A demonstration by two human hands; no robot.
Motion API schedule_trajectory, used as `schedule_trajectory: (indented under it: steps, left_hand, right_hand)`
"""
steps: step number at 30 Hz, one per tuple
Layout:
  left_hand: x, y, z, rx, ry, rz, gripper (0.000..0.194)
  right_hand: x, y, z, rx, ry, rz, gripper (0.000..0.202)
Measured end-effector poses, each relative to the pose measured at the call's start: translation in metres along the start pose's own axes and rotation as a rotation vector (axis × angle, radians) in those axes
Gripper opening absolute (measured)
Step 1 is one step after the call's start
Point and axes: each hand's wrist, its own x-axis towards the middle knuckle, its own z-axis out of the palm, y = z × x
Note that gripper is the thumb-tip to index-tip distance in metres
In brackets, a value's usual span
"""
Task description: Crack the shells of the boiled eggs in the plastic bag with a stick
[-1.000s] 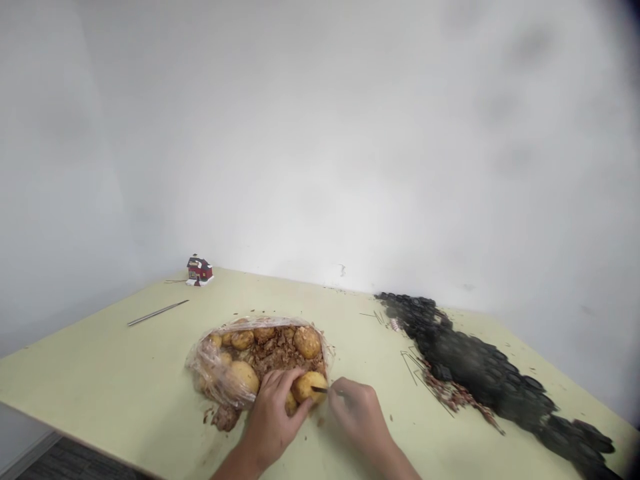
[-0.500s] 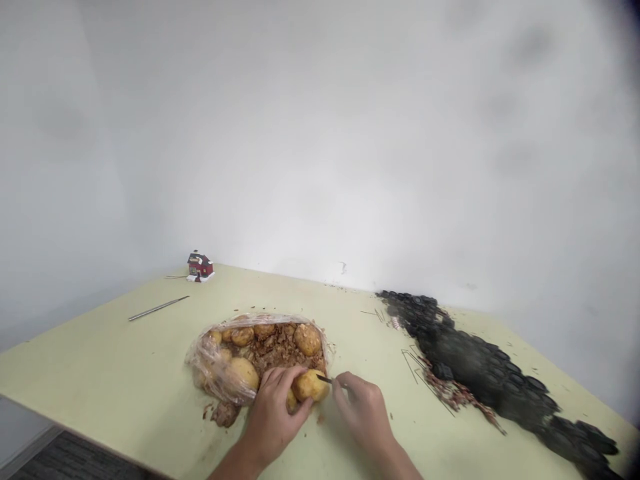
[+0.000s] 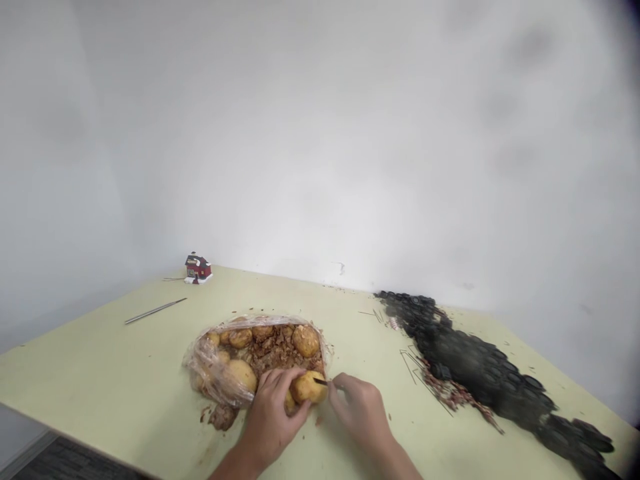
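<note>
A potato [image 3: 309, 387] is grasped by the left hand [image 3: 273, 417] at the near edge of the plastic bag [image 3: 220, 363]. A small dark blade [image 3: 321, 381] is pinched in the right hand [image 3: 361, 412] against it. A slip could nick the left fingers [image 3: 285, 378].

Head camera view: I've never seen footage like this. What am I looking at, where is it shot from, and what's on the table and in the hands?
The camera sits on a person's head, looking down at their own bare hands. The left hand grips a potato; the right hand presses a thin dark tool against it. On the pale table lie a clear plastic bag with more potatoes and brown scraps, a metal rod, a toy house and a heap of black parts.
</note>
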Motion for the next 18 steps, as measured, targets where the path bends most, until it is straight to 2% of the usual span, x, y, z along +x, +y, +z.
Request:
schedule_trajectory:
  steps: [6, 11, 15, 18]
  left_hand:
    - [-0.0002, 0.0007, -0.0009, 0.009, 0.011, 0.020, 0.038]
    - [-0.0007, 0.0017, -0.0019, 0.013, -0.002, 0.004, 0.038]
    - [0.0004, 0.0016, -0.0019, 0.006, -0.010, -0.014, 0.038]
    - [0.0007, 0.0017, -0.0026, 0.000, -0.009, -0.017, 0.038]
  right_hand:
    - [0.0007, -0.0009, 0.0012, 0.041, -0.043, -0.005, 0.027]
    - [0.0018, 0.0009, -0.0008, 0.027, -0.014, 0.027, 0.029]
    - [0.0013, 0.0002, -0.0022, 0.047, -0.062, 0.006, 0.026]
    - [0.0014, -0.0004, -0.0023, 0.029, -0.047, 0.020, 0.026]
